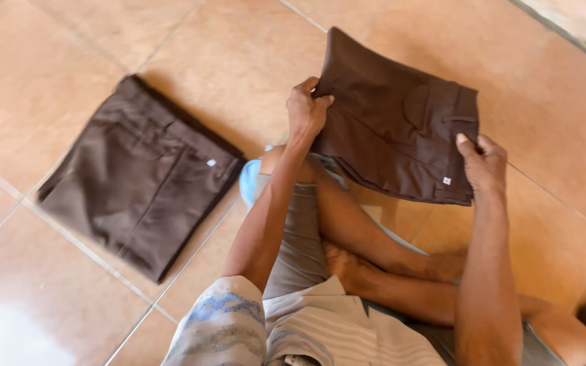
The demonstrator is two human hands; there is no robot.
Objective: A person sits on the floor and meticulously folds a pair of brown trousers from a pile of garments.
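I have the folded brown trousers (395, 122) lifted just over my crossed legs, above the tiled floor (225, 61). My left hand (306, 112) has its grip pinched on the near left edge, my right hand (483, 163) clenched on the waistband corner. I judge the fold is nearly finished; a flat, square set-down comes next. The cloth looks matte, smooth, fairly stiff. A second folded pair (137, 176) lies well apart on glossy tiles.
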